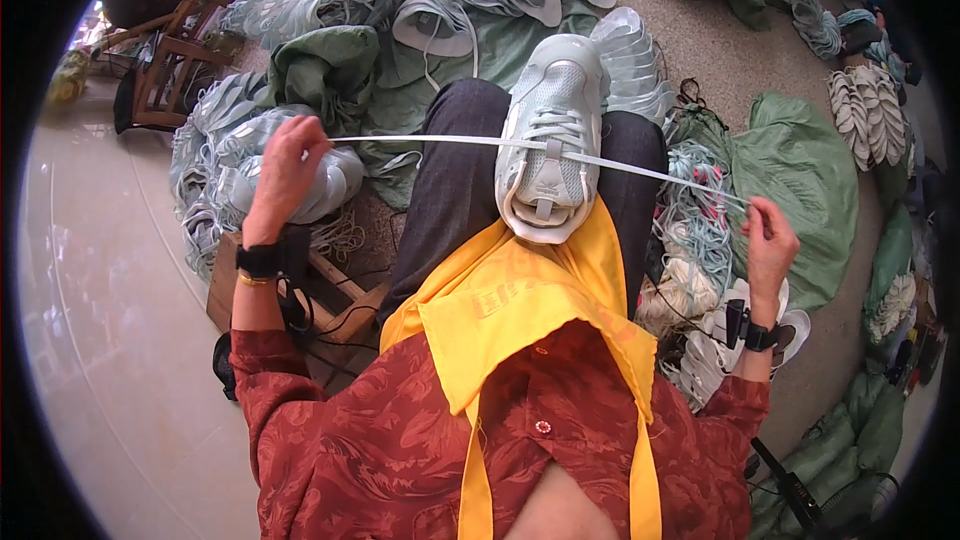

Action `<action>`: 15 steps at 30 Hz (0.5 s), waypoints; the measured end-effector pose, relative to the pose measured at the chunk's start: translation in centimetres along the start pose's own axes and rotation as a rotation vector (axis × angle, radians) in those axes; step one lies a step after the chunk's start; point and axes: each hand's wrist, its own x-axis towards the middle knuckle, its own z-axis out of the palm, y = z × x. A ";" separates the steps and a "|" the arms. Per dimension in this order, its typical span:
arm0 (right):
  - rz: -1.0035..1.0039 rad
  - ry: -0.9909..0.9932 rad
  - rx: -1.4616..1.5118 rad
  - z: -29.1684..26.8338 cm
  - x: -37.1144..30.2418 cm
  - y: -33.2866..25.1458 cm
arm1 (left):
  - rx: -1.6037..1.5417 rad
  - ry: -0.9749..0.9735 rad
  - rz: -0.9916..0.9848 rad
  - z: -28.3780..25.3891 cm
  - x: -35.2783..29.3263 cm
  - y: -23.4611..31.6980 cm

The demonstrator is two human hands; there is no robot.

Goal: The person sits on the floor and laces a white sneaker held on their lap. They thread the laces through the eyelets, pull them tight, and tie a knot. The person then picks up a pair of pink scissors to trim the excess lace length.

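Shoe [560, 75]: pale grey-green; positioned between the thighs [450, 170], toe pointing away from the body.
Lace [420, 139]: pale, flat; drawn nearly straight across the top of the shoe, extending to both sides.
Left hand [288, 168]: raised left of the shoe; fingers pinching the lace.
Right hand [771, 245]: out to the right, lower; fingers pinching the lace's opposite stretch.
Apron [530, 315]: yellow; just below the heel.
Lace bundle [690, 210]: right of the thighs, beside a green sack [800, 190].

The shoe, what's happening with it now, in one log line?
left hand: pinching lace; right hand: pinching lace; shoe: on legs; lace: stretched out both ways
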 end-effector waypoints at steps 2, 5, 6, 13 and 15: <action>0.052 0.025 -0.010 -1.1 -0.2 2.3 | -0.016 0.029 -0.048 -1.2 0.0 -2.1; 0.097 0.037 0.048 -2.0 -0.5 4.8 | -0.034 0.055 -0.131 -2.8 -0.1 -4.2; 0.106 0.021 0.019 -2.3 -0.6 5.3 | -0.031 0.066 -0.149 -3.3 -0.1 -4.9; 0.153 -0.016 -0.019 -2.1 -0.7 6.8 | 0.073 0.116 -0.185 -4.6 0.4 -5.9; 0.168 -0.016 0.013 -2.2 -0.6 8.3 | 0.107 0.109 -0.195 -4.6 0.6 -5.8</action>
